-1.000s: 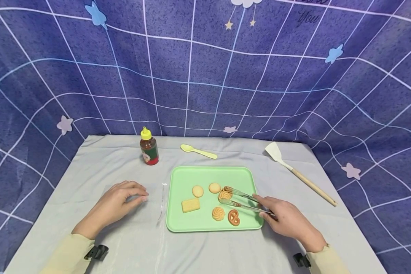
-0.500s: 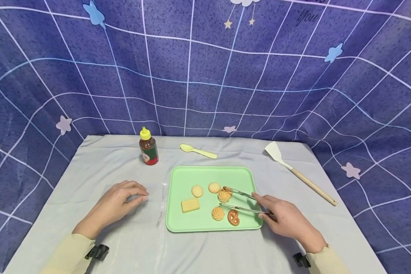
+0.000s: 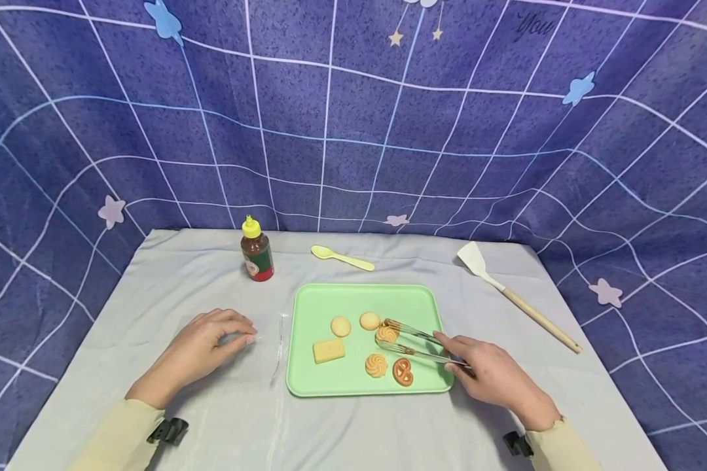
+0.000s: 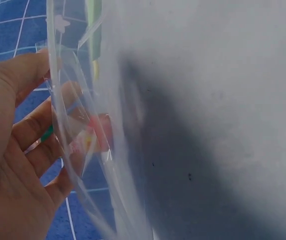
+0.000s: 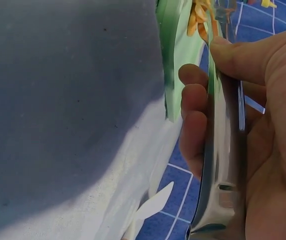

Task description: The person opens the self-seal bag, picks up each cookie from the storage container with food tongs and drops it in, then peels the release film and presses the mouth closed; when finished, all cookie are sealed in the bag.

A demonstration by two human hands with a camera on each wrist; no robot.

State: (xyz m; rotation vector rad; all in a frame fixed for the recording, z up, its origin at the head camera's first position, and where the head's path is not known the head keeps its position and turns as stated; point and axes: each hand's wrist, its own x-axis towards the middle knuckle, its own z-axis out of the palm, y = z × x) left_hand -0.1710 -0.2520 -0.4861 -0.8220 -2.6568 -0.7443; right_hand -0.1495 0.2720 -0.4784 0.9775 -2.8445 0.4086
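Observation:
In the head view my right hand (image 3: 491, 369) holds metal tongs (image 3: 424, 355) over the right side of a green tray (image 3: 330, 297). The tongs' two ends are spread, one on each side of a swirl cookie (image 3: 387, 334). In the right wrist view, thumb and fingers press the steel arms from opposite sides. A second swirl cookie (image 3: 376, 366) and a pretzel (image 3: 403, 371) lie below the tongs. My left hand (image 3: 215, 343), fingers loosely bent, stays left of the tray beside clear plastic (image 3: 281, 347). Through that plastic some fingers show in the left wrist view, thumb near its edge.
Two round cookies (image 3: 370, 320) and a rectangular biscuit (image 3: 328, 350) lie on the tray. Behind it are a pale yellow spoon (image 3: 343, 258) and a sauce bottle (image 3: 256, 252) with a yellow cap. A white spatula (image 3: 521, 301) with a wooden handle lies at the right.
The tongs' near arm swings away from me toward the swirl cookie compared with half a second ago, and its flat end shows more. The left hand and the food stay in place.

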